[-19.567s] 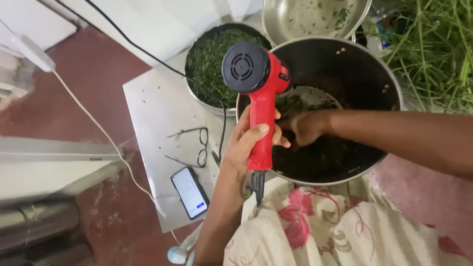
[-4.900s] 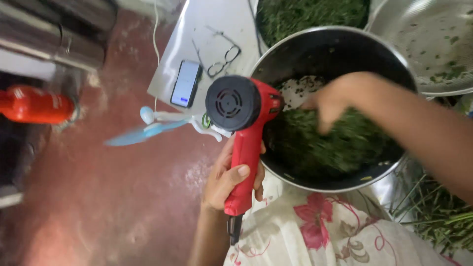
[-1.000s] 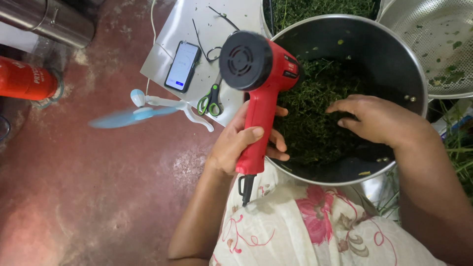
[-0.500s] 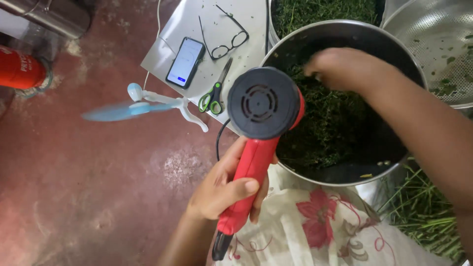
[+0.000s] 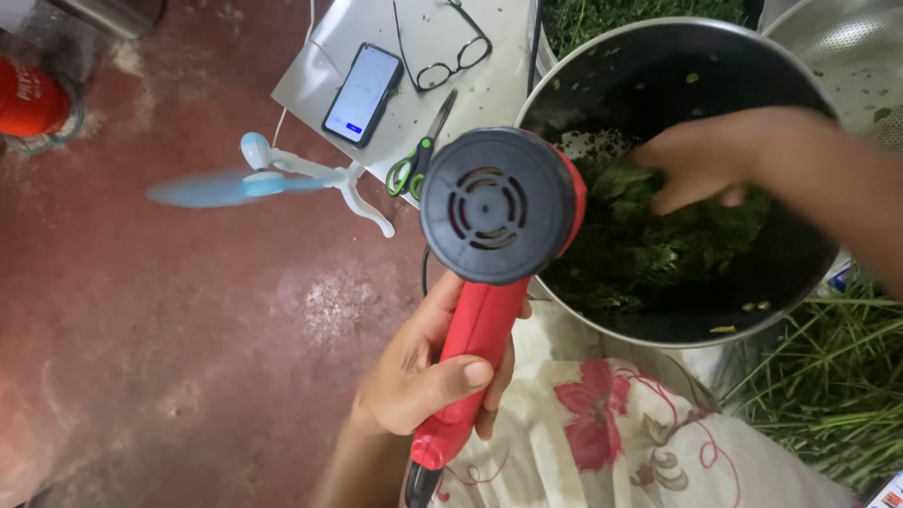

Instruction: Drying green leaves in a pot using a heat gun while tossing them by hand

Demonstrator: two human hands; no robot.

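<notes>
A worn red floor point(image 5: 169, 339) fills the left, where a small blue fan point(image 5: 246, 181) lies blurred. A pale grey worktop point(image 5: 489, 89) carries a dark phone point(image 5: 362, 94), green-handled scissors point(image 5: 419, 160) and spectacles point(image 5: 451, 58). The left hand point(image 5: 423, 376) wraps its fingers around the handle of a red heat gun point(image 5: 494, 245), aimed into a large dark metal pot point(image 5: 677, 75). The right hand point(image 5: 705, 160), fingers curled, presses into the chopped green leaves point(image 5: 649, 254) there.

Red floor point(image 5: 169, 310) — small blue fan point(image 5: 254, 179), grey board point(image 5: 414, 94) bearing phone point(image 5: 362, 94), glasses point(image 5: 451, 58), scissors point(image 5: 419, 155).
</notes>
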